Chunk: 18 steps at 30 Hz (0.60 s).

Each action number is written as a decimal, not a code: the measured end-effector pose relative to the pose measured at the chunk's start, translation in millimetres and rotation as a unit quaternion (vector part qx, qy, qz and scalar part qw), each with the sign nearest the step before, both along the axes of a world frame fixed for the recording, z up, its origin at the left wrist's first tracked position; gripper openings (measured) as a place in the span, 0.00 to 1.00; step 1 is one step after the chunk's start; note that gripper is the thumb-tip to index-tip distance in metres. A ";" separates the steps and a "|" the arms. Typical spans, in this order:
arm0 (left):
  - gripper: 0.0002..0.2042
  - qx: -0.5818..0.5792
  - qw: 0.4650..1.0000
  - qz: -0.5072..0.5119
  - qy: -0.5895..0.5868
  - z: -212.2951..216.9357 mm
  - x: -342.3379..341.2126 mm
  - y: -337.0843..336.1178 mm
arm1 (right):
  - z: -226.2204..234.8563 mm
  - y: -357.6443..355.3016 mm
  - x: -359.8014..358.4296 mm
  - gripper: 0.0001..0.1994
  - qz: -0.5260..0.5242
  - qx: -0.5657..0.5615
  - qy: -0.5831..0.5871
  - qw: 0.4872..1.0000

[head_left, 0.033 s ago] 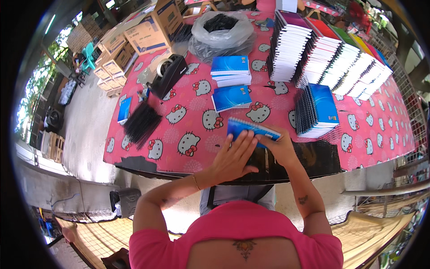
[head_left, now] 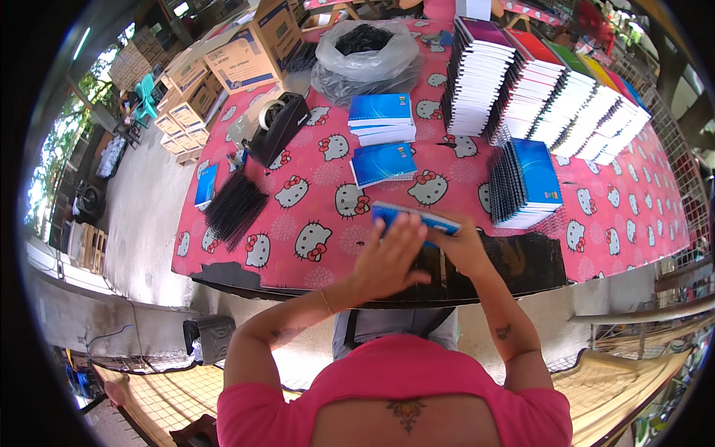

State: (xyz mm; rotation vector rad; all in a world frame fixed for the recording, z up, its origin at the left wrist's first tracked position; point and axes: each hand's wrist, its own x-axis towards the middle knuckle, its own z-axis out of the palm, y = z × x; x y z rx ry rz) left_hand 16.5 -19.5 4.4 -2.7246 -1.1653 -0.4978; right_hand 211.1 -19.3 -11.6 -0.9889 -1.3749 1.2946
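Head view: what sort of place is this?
Probably an open-air notebook-binding workshop. Both hands press a blue notebook on a pink-clothed table, beside notebook stacks, black spiral combs and cardboard boxes.

Bright daylight, soft shadows, fisheye-bent edges.

- Table (head_left: 298,264): fills centre and upper frame.
- Notebook (head_left: 417,217) at the table's lower-centre edge, under left hand (head_left: 387,257) and right hand (head_left: 465,249).
- Above it: two notebook stacks (head_left: 381,119), one behind the other.
- Upper right: row of tall stacks (head_left: 551,89); a shorter stack (head_left: 525,182) below them.
- Left: coil bindings (head_left: 234,205), probably; tape dispenser (head_left: 275,127) above.
- Top centre: bag (head_left: 365,56).
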 end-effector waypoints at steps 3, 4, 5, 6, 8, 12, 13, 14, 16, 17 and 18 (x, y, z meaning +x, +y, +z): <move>0.50 0.079 0.996 0.051 0.010 6.8 -3.2 26.5 | -10.7 6.8 -8.5 0.14 0.037 0.000 -0.072 0.997; 0.49 0.027 0.999 0.028 0.008 -2.3 -3.8 20.2 | -14.1 9.0 -10.5 0.14 0.035 -0.015 -0.056 0.998; 0.48 -0.019 1.000 0.006 0.003 -13.4 -4.1 15.7 | -16.9 14.9 -9.7 0.14 0.034 -0.023 -0.043 0.998; 0.47 -0.032 0.998 -0.041 -0.020 -28.0 -5.8 -4.9 | -28.7 19.8 -4.9 0.16 0.030 -0.018 -0.032 0.999; 0.46 -0.017 0.999 -0.016 -0.028 -32.9 -0.6 7.4 | -53.0 28.1 0.2 0.15 0.035 -0.026 -0.032 0.999; 0.44 -0.015 1.000 -0.015 -0.001 -22.3 2.7 19.2 | -59.8 27.9 0.5 0.13 0.071 -0.024 -0.010 0.997; 0.43 -0.037 0.999 -0.033 0.012 -28.3 4.6 10.3 | -61.7 26.8 1.4 0.14 0.056 -0.006 -0.014 0.998; 0.42 -0.038 0.999 -0.033 -0.009 -35.4 5.8 2.0 | -65.9 24.0 0.2 0.14 0.038 0.014 -0.017 0.999; 0.41 -0.041 0.998 -0.033 -0.040 -45.3 3.0 -8.7 | -71.1 25.8 -2.1 0.16 0.038 0.045 -0.033 0.998; 0.41 -0.012 0.999 -0.017 -0.035 -36.7 4.3 2.1 | -69.9 25.3 -3.5 0.17 0.048 0.036 -0.053 0.997; 0.41 0.019 0.999 -0.003 -0.030 -17.9 9.0 25.5 | -63.5 28.0 -3.7 0.17 0.056 0.029 -0.075 0.995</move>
